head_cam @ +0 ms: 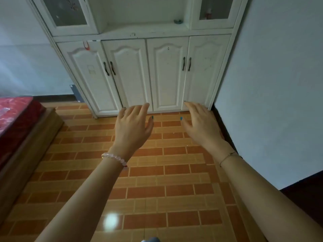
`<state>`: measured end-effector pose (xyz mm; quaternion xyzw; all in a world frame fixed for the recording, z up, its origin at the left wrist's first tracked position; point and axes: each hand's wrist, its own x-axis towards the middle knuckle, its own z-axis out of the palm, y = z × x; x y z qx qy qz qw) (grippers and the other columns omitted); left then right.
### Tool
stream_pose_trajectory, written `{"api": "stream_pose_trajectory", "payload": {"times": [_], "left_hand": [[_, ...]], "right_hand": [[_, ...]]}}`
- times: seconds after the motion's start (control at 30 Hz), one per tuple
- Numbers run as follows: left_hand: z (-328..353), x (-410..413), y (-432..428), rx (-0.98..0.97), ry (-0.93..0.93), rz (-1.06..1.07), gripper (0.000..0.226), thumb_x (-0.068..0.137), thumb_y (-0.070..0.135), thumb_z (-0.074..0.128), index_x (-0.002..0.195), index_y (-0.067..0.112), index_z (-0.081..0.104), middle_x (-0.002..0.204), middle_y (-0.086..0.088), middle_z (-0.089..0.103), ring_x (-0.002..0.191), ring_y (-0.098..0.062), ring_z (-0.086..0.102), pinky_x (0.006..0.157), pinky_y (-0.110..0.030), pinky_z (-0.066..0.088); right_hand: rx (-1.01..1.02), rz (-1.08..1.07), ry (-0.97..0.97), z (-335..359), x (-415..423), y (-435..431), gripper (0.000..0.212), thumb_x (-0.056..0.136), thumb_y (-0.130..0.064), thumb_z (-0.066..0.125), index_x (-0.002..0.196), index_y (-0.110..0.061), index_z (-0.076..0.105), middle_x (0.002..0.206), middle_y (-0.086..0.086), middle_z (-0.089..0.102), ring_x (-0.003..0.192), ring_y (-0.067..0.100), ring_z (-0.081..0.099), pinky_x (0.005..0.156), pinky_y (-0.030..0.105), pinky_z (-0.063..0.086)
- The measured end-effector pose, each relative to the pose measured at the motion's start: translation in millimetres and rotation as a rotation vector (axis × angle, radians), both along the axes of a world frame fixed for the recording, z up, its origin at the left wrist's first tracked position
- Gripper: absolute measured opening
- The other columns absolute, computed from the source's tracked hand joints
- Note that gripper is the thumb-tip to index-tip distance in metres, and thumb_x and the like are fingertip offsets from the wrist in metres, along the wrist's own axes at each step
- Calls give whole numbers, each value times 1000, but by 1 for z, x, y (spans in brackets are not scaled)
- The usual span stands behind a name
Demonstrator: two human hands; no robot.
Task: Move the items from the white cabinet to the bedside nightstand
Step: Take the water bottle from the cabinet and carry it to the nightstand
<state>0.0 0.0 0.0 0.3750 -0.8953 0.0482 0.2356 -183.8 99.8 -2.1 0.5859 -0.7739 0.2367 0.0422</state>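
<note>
head view: left hand (pixel 132 124) and right hand (pixel 201 123) are raised side by side, fingers loose and spread, grasping nothing. this is judged a reach toward the cabinet (pixel 167 74) ahead. its four lower doors (pixel 125 74) beyond the fingertips are closed, so any contents are hidden. a small bluish item (pixel 178 21) lies on the open shelf (pixel 139 26) well above both hands, untouched. the bed (pixel 15 117) sits far left of the left hand. the nightstand is not in view.
</note>
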Motion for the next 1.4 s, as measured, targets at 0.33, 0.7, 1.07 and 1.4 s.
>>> {"api": "stream_pose_trajectory", "payload": {"times": [0.33, 0.7, 1.07, 1.4], "left_hand": [[-1, -38, -64, -1, 16, 14, 44, 92, 33, 49, 130, 10, 51, 115, -9, 65, 111, -30, 58, 98, -50, 40], [12, -101, -238, 17, 23, 24, 48, 93, 37, 41, 132, 11, 47, 119, -9, 63, 114, -30, 56, 100, -50, 39], [33, -166, -404, -44, 22, -17, 45, 89, 30, 56, 127, 7, 53, 113, -13, 66, 106, -33, 61, 94, -51, 44], [46, -269, -497, -96, 45, -90, 45, 90, 30, 55, 128, 7, 52, 115, -13, 65, 109, -33, 60, 96, -51, 42]], "right_hand": [[-55, -5, 1, 5, -45, -61, 51, 94, -28, 45, 141, -11, 34, 142, 6, 42, 132, 21, 34, 111, 33, 29], [-42, -26, -16, 11, -100, -220, 52, 95, -27, 46, 142, -11, 33, 142, 7, 41, 132, 21, 34, 111, 37, 29], [-74, -100, 24, 33, -172, -369, 51, 95, -27, 47, 142, -11, 34, 142, 6, 41, 131, 21, 35, 111, 34, 28], [-166, -143, -32, 37, -274, -469, 52, 93, -25, 50, 141, -9, 35, 141, 8, 42, 130, 23, 36, 111, 35, 28]]}}
